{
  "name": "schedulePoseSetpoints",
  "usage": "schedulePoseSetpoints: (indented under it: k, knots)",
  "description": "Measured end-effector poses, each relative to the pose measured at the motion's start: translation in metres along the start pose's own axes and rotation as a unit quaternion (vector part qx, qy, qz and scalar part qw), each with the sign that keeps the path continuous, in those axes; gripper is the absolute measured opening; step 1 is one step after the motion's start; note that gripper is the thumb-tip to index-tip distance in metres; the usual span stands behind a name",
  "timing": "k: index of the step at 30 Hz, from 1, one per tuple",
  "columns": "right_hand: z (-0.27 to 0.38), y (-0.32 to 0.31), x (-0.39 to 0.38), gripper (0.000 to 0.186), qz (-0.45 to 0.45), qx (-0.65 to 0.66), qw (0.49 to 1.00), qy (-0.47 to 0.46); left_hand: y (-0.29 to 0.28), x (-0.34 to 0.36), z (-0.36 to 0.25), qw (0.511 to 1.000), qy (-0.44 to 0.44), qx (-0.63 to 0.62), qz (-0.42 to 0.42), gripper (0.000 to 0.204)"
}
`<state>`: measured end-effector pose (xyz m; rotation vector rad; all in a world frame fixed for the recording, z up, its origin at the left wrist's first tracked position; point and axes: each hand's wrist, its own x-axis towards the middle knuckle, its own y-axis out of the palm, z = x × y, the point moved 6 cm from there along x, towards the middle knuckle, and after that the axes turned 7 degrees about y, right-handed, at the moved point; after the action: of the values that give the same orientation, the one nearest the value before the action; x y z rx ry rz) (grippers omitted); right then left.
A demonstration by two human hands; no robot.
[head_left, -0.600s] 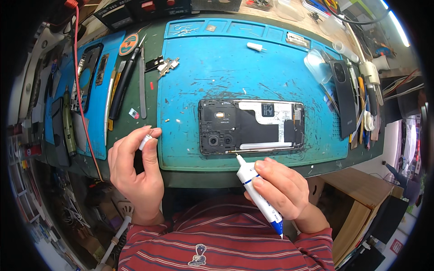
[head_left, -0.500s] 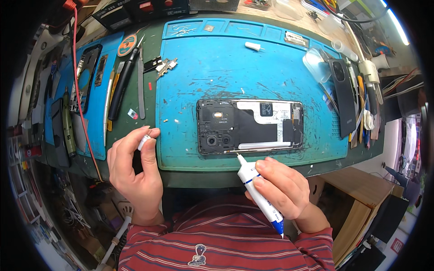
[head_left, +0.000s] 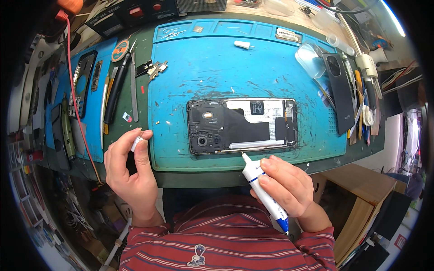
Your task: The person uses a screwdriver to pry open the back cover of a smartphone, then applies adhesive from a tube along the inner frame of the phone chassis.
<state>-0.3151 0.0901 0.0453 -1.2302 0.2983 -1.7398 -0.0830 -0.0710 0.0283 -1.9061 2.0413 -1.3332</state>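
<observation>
An opened smartphone lies on the blue work mat, its back cover off, with the camera lenses toward the left. My right hand is closed around a white glue tube with a blue end. The tube's thin needle tip points at the phone's near long edge; whether it touches the frame I cannot tell. Off the mat's left near corner, my left hand pinches a small white cap between thumb and forefinger.
A dark phone back cover and a clear plastic box sit at the right. Another white cap lies on the far mat. To the left are tweezers, a black pen-shaped tool and a red cable.
The glue tube's tip has moved a short way right along the phone's near edge. My left hand still pinches the cap. The whole view has shifted slightly.
</observation>
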Motion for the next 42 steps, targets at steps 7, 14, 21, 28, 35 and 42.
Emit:
schedulePoseSetpoints:
  k: [7, 14, 21, 28, 35, 42]
  knots:
    - [-0.004, -0.005, -0.003, 0.028, -0.006, -0.002, 1.0, 0.008, 0.0, 0.0, -0.001, 1.0, -0.006, 0.007, -0.001, 0.013]
    - [-0.007, -0.01, -0.008, 0.029, -0.015, -0.007, 1.0, 0.011, 0.0, 0.0, -0.001, 1.0, -0.005, 0.019, -0.004, 0.014]
    - [-0.01, -0.012, -0.011, 0.028, -0.022, -0.004, 1.0, 0.011, 0.0, -0.001, 0.001, 1.0, -0.016, 0.012, -0.011, 0.014]
    - [-0.012, -0.015, -0.012, 0.029, -0.023, -0.001, 1.0, 0.015, -0.001, -0.002, 0.001, 1.0, -0.019, 0.019, 0.009, 0.018]
    - [-0.013, -0.017, -0.014, 0.03, -0.027, -0.004, 0.999, 0.018, -0.001, -0.002, 0.002, 1.0, -0.026, -0.003, 0.011, 0.02]
    - [-0.015, -0.019, -0.016, 0.029, -0.028, -0.005, 0.999, 0.022, 0.0, -0.001, 0.002, 1.0, -0.018, -0.004, -0.009, 0.016]
